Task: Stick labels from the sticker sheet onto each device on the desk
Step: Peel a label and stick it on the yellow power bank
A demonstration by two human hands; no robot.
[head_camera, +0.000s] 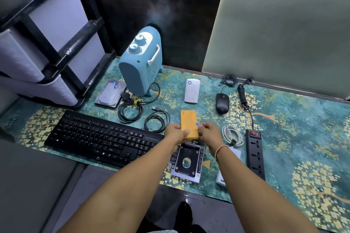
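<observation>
Near the middle of the desk (284,119), the left hand (175,131) grips the yellow sticker sheet (189,123) by its lower left edge. The right hand (210,131) pinches a small blue label (197,124) at the sheet's right edge. A keyboard (102,138) lies towards the left edge.

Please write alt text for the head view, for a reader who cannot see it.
A person's left hand holds a yellow sticker sheet while the right hand pinches a small blue label at its edge. Around them lie a keyboard, mouse, blue heater and power strip.
</observation>
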